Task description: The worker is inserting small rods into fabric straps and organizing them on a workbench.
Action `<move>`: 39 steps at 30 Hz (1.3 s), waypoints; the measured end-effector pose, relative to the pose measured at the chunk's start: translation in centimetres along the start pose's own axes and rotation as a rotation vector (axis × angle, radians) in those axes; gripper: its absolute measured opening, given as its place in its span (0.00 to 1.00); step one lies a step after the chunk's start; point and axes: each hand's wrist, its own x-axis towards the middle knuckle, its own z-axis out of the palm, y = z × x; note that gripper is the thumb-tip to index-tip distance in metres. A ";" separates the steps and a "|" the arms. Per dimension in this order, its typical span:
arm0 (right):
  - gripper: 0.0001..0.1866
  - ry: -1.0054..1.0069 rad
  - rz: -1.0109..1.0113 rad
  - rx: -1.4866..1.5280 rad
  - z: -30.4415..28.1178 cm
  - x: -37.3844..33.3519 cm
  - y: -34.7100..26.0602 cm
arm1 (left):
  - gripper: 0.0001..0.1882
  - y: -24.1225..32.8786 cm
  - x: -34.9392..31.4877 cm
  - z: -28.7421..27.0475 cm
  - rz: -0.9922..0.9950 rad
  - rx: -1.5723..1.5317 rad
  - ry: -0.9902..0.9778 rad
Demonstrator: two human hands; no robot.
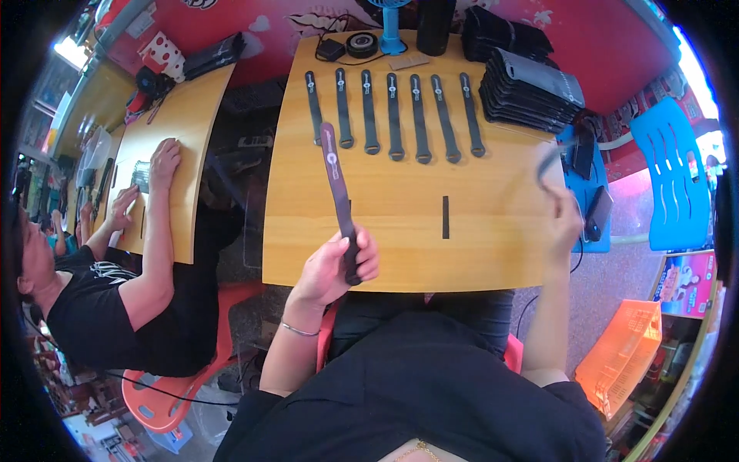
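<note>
My left hand (339,266) is closed round the lower end of a dark strap (332,165) with a white print, holding it up over the near table edge. Past the table's right edge my right hand (566,219) is closed, smeared by motion. A dark curved strip (547,168) sticks up from its fingers, too blurred to tell its kind. Several similar black straps (392,115) lie side by side in a row across the far half of the wooden table (369,231), each with a slotted, rounded end toward me.
Stacked black packages (531,90) stand at the table's far right corner. A blue fan (392,31) and a tape roll (362,45) are at the back. Blue chairs (668,177) and an orange crate (620,354) stand right. A co-worker (131,285) works at the left table.
</note>
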 end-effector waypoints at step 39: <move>0.23 -0.509 -0.105 0.533 2.5 -3.6 -15.4 | 0.08 -2.1 3.9 4.6 0.358 0.148 0.431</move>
